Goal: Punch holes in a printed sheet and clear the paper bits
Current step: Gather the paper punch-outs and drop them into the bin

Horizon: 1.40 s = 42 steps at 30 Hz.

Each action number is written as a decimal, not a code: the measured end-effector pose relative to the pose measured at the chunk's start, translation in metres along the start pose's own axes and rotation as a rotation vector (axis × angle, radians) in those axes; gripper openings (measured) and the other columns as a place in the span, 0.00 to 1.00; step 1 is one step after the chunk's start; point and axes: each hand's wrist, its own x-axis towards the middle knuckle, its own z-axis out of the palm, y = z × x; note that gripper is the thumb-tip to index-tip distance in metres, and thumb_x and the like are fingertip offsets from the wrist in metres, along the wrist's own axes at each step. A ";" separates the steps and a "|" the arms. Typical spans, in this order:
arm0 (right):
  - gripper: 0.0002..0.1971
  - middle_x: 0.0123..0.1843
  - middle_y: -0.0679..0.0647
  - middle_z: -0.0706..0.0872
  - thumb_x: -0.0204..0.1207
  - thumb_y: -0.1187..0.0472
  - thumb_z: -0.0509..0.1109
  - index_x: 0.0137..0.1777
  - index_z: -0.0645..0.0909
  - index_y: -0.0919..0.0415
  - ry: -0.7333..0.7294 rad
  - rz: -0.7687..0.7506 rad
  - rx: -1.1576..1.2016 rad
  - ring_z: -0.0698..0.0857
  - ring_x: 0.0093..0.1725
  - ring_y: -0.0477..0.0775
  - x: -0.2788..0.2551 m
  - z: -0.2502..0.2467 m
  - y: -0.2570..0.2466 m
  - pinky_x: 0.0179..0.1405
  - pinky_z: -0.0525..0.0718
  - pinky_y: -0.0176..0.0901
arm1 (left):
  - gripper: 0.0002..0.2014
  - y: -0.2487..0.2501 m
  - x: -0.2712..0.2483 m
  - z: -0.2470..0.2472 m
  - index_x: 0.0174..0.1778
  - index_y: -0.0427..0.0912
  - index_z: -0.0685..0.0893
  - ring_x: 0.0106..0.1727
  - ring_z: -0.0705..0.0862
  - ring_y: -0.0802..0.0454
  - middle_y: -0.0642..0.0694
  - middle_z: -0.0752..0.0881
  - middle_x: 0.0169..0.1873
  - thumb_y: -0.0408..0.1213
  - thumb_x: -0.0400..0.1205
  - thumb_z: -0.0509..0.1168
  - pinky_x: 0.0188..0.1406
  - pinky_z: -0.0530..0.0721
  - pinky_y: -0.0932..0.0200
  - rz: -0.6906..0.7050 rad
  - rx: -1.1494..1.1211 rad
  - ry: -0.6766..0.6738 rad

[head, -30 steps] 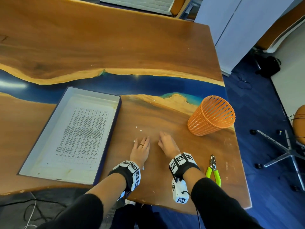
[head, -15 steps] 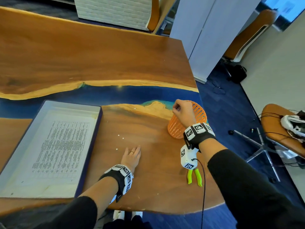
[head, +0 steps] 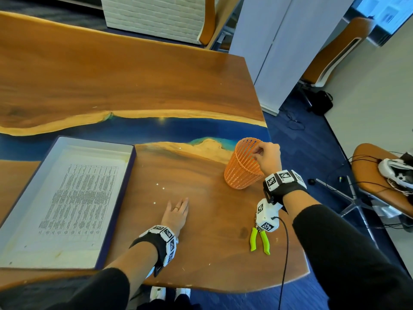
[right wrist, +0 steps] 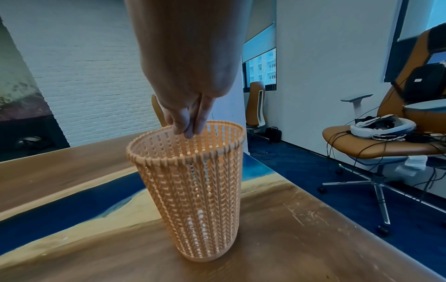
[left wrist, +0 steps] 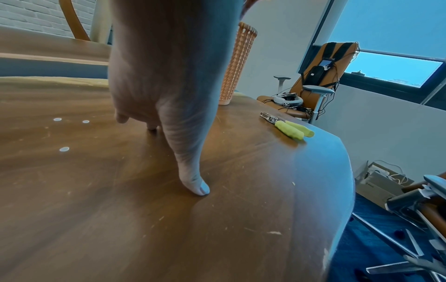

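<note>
My right hand (head: 260, 153) hovers over the rim of the upright orange mesh basket (head: 241, 173), fingertips (right wrist: 188, 131) pinched together and pointing down into the basket (right wrist: 193, 200). Whatever they pinch is too small to show. My left hand (head: 178, 206) lies flat on the wooden table, fingers straight, thumb (left wrist: 193, 183) touching the wood. Three white paper bits (head: 157, 184) lie just beyond and left of it, also seen as paper bits (left wrist: 64, 149) in the left wrist view. The printed sheet (head: 78, 202) lies in a shallow box tray (head: 131, 171) at left.
A hole punch with green handles (head: 259, 239) lies near the table's right front edge, under my right wrist; the same hole punch (left wrist: 287, 127) shows in the left wrist view. Office chairs and cables stand on the blue floor to the right.
My right hand left the table beside the left hand and rose to the basket's rim, fingers bunched. The basket, lying tilted a second ago, now stands upright. The left hand stayed flat.
</note>
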 end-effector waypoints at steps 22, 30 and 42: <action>0.09 0.53 0.60 0.84 0.79 0.66 0.63 0.54 0.83 0.65 -0.517 -0.390 0.020 0.84 0.51 0.60 -0.096 0.168 -0.113 0.45 0.80 0.48 | 0.63 -0.080 -0.037 0.059 0.81 0.32 0.35 0.85 0.42 0.45 0.39 0.36 0.83 0.58 0.69 0.73 0.84 0.50 0.45 -0.373 -0.401 0.092; 0.10 0.56 0.61 0.85 0.78 0.64 0.66 0.55 0.85 0.64 -0.669 -0.380 -0.031 0.84 0.55 0.62 -0.120 0.214 -0.127 0.54 0.82 0.55 | 0.61 -0.074 -0.034 0.065 0.82 0.31 0.40 0.85 0.47 0.46 0.39 0.40 0.84 0.54 0.68 0.76 0.81 0.57 0.48 -0.407 -0.385 0.135; 0.09 0.55 0.60 0.84 0.78 0.62 0.66 0.51 0.86 0.65 -0.668 -0.404 -0.146 0.83 0.53 0.63 -0.123 0.240 -0.135 0.49 0.80 0.55 | 0.64 -0.075 -0.032 0.062 0.81 0.31 0.38 0.85 0.44 0.46 0.40 0.41 0.84 0.51 0.65 0.78 0.81 0.58 0.47 -0.408 -0.411 0.116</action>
